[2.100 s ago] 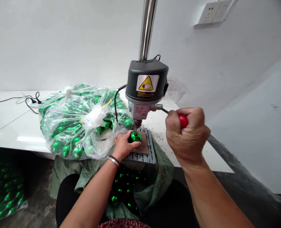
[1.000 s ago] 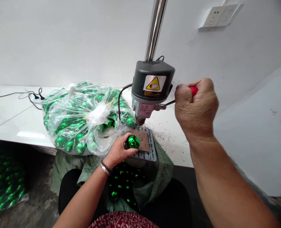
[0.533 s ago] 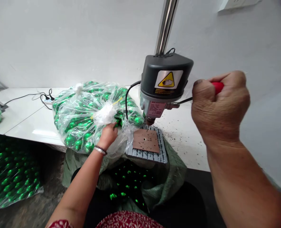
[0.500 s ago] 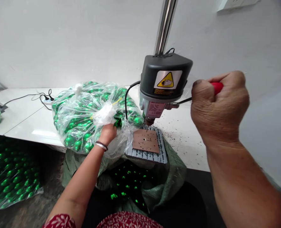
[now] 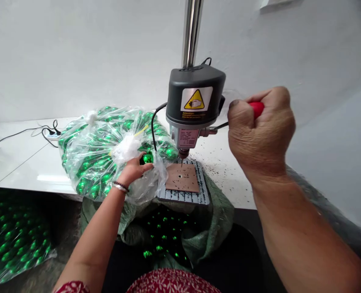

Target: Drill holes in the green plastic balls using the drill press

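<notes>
My right hand point(image 5: 261, 134) is closed around the red knob point(image 5: 256, 109) of the drill press point(image 5: 195, 95) lever. At the mouth of a clear plastic bag point(image 5: 85, 158) full of shiny green balls, my left hand point(image 5: 134, 169) has its thumb and fingers about a shiny green ball point(image 5: 148, 158). The drill bit point(image 5: 182, 162) points down over a brown square board point(image 5: 183, 179) with a small hole in it. That board lies on the press's grooved metal base point(image 5: 203, 195), and the bit appears to stay above it.
Dark shavings point(image 5: 217, 171) are scattered on the white table point(image 5: 25, 158). A green woven sack point(image 5: 220, 211) opens below the base with green balls inside. Another bag of green balls point(image 5: 12, 240) is at lower left. A power strip point(image 5: 52, 135) lies behind.
My left thumb and fingers have spread from a closed grip, and a green ball now shows between them. The view has shifted; my right hand still grips the knob.
</notes>
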A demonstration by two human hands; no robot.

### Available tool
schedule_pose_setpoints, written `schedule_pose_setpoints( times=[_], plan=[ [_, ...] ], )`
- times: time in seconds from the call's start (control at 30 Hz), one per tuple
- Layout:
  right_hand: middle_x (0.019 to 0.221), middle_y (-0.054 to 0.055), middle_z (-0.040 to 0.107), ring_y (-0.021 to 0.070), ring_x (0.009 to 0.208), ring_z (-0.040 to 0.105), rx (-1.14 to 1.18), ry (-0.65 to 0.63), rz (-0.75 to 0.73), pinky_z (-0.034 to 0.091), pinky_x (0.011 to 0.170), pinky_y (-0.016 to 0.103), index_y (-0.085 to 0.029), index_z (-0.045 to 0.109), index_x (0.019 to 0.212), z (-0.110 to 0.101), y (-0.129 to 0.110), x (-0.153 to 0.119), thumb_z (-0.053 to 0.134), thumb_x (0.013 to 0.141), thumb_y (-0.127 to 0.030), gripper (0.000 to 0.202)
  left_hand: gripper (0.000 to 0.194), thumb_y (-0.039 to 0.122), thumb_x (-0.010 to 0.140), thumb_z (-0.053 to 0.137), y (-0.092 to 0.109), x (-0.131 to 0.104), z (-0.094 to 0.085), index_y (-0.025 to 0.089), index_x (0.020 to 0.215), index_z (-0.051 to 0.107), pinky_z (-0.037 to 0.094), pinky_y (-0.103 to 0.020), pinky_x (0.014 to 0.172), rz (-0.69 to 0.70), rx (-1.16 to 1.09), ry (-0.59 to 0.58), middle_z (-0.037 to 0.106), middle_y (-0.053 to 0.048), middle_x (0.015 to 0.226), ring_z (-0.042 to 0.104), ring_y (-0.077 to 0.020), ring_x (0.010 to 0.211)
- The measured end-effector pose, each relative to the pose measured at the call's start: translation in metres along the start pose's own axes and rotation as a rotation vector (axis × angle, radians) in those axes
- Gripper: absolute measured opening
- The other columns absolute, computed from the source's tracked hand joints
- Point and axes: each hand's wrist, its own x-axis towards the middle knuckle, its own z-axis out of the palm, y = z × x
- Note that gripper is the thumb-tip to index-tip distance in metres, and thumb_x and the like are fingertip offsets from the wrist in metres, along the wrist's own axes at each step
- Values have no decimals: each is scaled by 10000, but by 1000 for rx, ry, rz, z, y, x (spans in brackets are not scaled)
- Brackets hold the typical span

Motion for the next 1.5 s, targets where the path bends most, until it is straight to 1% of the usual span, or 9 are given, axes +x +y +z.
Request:
schedule_pose_setpoints(
  times=[0.17, 0.27, 0.43, 0.57, 0.73, 0.93, 1.13, 1.33, 1.5],
  plan=[
    [689, -40, 501, 51, 613, 411, 17, -6, 5, 354, 648, 226, -167, 469, 787, 0, -1, -2, 574, 809, -252, 137, 580, 407, 702, 675, 16, -46, -2, 201, 1232, 558, 497, -321, 897, 106, -551, -34, 667, -29, 1113, 602, -207, 1025],
    [694, -45, 483, 48, 616, 402, 21, -31, 44, 349, 661, 223, -169, 446, 792, -1, -4, -4, 573, 817, -238, 147, 558, 370, 684, 708, 27, -59, 18, 198, 1194, 565, 510, -307, 848, 106, -763, -128, 644, -49, 1113, 607, -202, 1004],
    [652, -66, 424, 42, 587, 359, 24, -61, 65, 337, 639, 206, -176, 413, 780, -4, -8, -4, 566, 824, -207, 161, 581, 451, 779, 587, 39, -72, 50, 262, 1292, 391, 516, -274, 624, -69, -1201, -321, 594, -62, 1066, 658, -213, 901],
    [661, -63, 430, 40, 594, 366, 33, -47, 27, 345, 639, 197, -181, 405, 781, -2, -4, -5, 577, 829, -211, 181, 638, 402, 768, 610, 33, -75, 53, 277, 1329, 332, 522, -290, 698, -17, -969, -325, 575, -60, 1127, 622, -209, 979],
    [719, -26, 480, 59, 650, 451, 9, -25, -69, 379, 648, 209, -191, 419, 848, 4, 9, -7, 483, 911, -303, 143, 697, 390, 743, 683, 25, -67, 47, 210, 1326, 345, 480, -336, 877, 79, -502, -172, 588, -63, 1131, 575, -190, 997],
    [763, -9, 519, 71, 732, 497, -34, -37, -104, 408, 687, 218, -194, 425, 872, 5, 13, -6, 456, 930, -346, 166, 563, 444, 780, 648, 30, -62, 47, 216, 1258, 456, 506, -299, 772, 71, -541, -154, 622, -44, 1081, 603, -157, 855],
    [771, -12, 509, 78, 765, 523, -40, -53, -68, 420, 722, 226, -197, 405, 857, 2, 8, -5, 450, 927, -308, 139, 582, 409, 808, 613, 41, -51, 54, 205, 1337, 482, 403, -365, 1050, 196, -380, -70, 558, -88, 1359, 528, -241, 1228],
    [724, -28, 456, 74, 693, 477, -89, -138, 6, 392, 710, 233, -192, 402, 835, -3, -3, 7, 493, 901, -316, 167, 524, 364, 748, 682, 48, -32, 66, 167, 1210, 534, 480, -382, 916, 110, -152, -24, 663, -98, 1100, 628, -245, 1007],
    [714, -22, 466, 87, 641, 398, -102, -203, 62, 338, 691, 255, -202, 412, 812, -4, -9, 21, 500, 866, -308, 148, 476, 327, 733, 704, 47, -24, 73, 182, 1162, 556, 488, -369, 891, 128, -169, 22, 667, -78, 1066, 632, -221, 951]
  ],
)
